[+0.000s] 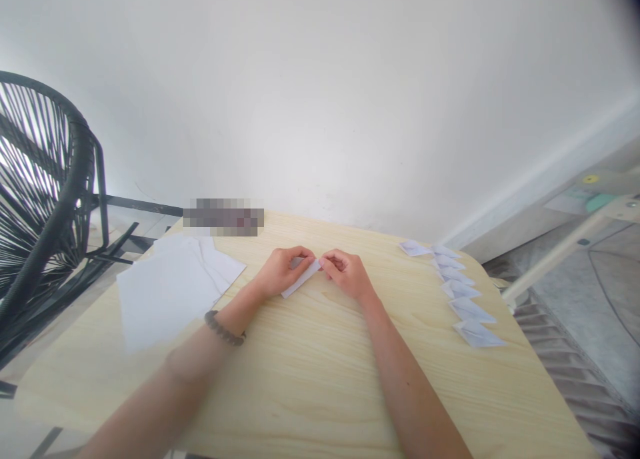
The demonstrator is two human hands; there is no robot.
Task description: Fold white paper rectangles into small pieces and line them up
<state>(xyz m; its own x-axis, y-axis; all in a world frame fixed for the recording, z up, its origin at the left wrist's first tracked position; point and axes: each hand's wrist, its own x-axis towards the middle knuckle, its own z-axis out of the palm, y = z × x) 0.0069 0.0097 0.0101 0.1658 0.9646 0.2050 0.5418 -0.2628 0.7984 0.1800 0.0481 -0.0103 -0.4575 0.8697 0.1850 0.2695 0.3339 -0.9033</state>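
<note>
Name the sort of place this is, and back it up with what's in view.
Probably a room in a home, though that's not certain: a dark corded chair stands left of a light wood-grain table, set against a plain pale wall.

Bright, diffuse light washes the wall (320,119), which glows palest around its middle; shadows on the tabletop (310,366) are faint. Wide-angle distortion stretches the edges, the top right corner darkens, and one patch (223,217) is pixelated.
</note>
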